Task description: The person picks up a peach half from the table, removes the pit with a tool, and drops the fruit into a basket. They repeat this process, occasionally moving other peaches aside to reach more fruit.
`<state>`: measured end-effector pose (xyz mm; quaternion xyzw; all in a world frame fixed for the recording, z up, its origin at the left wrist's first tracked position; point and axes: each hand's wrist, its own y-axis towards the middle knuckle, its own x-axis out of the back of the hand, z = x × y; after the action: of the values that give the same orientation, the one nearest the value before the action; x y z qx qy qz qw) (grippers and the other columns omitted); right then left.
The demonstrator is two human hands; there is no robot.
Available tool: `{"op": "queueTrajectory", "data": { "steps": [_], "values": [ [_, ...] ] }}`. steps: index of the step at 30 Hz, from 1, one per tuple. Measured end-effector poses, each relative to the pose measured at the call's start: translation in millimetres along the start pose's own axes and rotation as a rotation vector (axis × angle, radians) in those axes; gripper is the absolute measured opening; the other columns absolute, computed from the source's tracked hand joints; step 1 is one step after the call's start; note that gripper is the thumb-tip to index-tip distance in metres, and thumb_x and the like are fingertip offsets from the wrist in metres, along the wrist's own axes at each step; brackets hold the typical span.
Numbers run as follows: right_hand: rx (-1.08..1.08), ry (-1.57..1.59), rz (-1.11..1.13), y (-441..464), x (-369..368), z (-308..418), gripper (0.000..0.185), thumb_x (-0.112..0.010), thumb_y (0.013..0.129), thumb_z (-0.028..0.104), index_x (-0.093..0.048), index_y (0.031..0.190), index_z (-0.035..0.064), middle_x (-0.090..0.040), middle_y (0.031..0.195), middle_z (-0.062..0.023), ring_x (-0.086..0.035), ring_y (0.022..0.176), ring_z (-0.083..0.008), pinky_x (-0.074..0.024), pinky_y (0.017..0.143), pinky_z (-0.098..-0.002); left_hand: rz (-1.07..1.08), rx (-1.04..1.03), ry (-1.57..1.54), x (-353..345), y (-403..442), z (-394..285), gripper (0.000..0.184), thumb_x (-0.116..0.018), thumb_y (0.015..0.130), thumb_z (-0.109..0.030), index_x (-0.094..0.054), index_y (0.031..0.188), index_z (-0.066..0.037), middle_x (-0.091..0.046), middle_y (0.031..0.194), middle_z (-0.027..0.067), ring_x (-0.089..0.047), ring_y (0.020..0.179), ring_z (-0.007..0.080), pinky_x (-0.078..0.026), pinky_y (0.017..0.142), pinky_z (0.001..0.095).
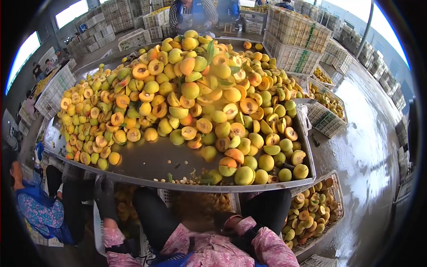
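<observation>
My left hand (106,199), in a dark glove, is at the near left edge of the metal table (147,180), over a crate of fruit pieces; its fingers are too dark to make out. Low in front of my lap is my right hand (226,220), also dark-gloved, beside another crate (233,202) between my knees. Its fingers are blurred, and whatever it may hold is hidden. Heaped on the table is a large pile of yellow-green peaches (190,91), many of them halved, some with hollow centres. Small pale bits and a leaf lie near the front edge.
At my right stands a crate of halved fruit (311,216). Stacked crates (296,40) and more filled crates (327,107) are beyond it on the wet floor (364,160). A co-worker (42,213) sits at my left; another person (193,15) is across the table.
</observation>
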<state>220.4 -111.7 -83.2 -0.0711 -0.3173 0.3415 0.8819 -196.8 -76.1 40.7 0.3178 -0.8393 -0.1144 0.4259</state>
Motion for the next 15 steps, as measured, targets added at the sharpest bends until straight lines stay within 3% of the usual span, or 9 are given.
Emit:
{"op": "queueTrajectory", "data": {
  "steps": [2,3,5,6,10,13,15],
  "values": [
    [0.01,-0.033,0.02,3.4,0.7,-6.0,0.029,-0.059,0.077,0.025,-0.058,0.096,0.0037,-0.06,0.084,-0.019,-0.059,0.077,-0.0344,-0.0453,0.066,-0.0423,0.14,0.13,-0.361,-34.6,29.4,-45.3,0.027,-0.062,0.079,-0.006,-0.057,0.104,0.003,-0.061,0.098,0.0122,-0.059,0.09,0.0199,-0.046,0.082,0.0299],
    [0.018,-0.047,0.031,4.8,0.1,-9.7,0.029,-0.059,0.077,0.025,-0.058,0.097,0.0037,-0.059,0.085,-0.0192,-0.059,0.077,-0.0348,-0.0453,0.067,-0.0424,0.203,0.052,-0.376,-55.2,40.1,-76.6,0.027,-0.061,0.079,-0.006,-0.057,0.105,0.001,-0.062,0.097,0.0119,-0.059,0.088,0.0174,-0.047,0.079,0.028],
    [0.024,-0.072,0.055,7.9,-1.3,-18.8,0.029,-0.057,0.077,0.024,-0.058,0.098,0.0037,-0.059,0.086,-0.0196,-0.058,0.077,-0.0356,-0.0454,0.067,-0.0426,0.364,-0.149,-0.308,-105.7,60.5,-112.8,0.022,-0.06,0.08,-0.009,-0.058,0.101,-0.001,-0.061,0.096,0.0106,-0.059,0.085,0.0163,-0.047,0.077,0.0281],
    [0.025,-0.083,0.062,8.9,-2.8,-22.2,0.029,-0.057,0.078,0.023,-0.058,0.099,0.0037,-0.059,0.087,-0.0198,-0.058,0.077,-0.0361,-0.0454,0.067,-0.0427,0.492,-0.072,-0.25,-129.1,66.3,-134.4,0.03,-0.061,0.08,-0.013,-0.055,0.107,-0.002,-0.059,0.102,0.0136,-0.059,0.088,0.0202,-0.046,0.078,0.0301],
    [0.036,-0.092,0.013,5.0,6.8,-13.6,0.028,-0.055,0.078,0.021,-0.058,0.1,0.0036,-0.057,0.087,-0.0202,-0.057,0.078,-0.0379,-0.0455,0.067,-0.0433,0.595,-0.429,0.112,-223.1,70.5,-149.6,0.05,-0.064,0.073,-0.019,-0.048,0.118,-0.003,-0.053,0.115,0.0188,-0.054,0.102,0.0311,-0.042,0.088,0.0394],
    [0.169,-0.137,-0.035,10.9,-15.5,-50.3,0.026,-0.054,0.078,0.021,-0.058,0.098,0.0036,-0.057,0.086,-0.0199,-0.057,0.077,-0.037,-0.0456,0.067,-0.043,0.431,-0.493,0.159,-251.8,50.6,-135.1,0.058,-0.063,0.07,-0.017,-0.044,0.122,-0.002,-0.049,0.12,0.0205,-0.046,0.113,0.0344,-0.037,0.095,0.039],
    [0.085,-0.264,0.108,25.0,-43.5,-95.1,0.026,-0.054,0.079,0.021,-0.059,0.097,0.0034,-0.057,0.085,-0.0201,-0.057,0.077,-0.0364,-0.0457,0.066,-0.0429,0.634,-0.354,0.087,-237.2,57.5,-137.8,0.056,-0.065,0.07,-0.018,-0.045,0.12,-0.002,-0.051,0.116,0.0203,-0.049,0.109,0.0328,-0.04,0.093,0.0388]
  ]
}}
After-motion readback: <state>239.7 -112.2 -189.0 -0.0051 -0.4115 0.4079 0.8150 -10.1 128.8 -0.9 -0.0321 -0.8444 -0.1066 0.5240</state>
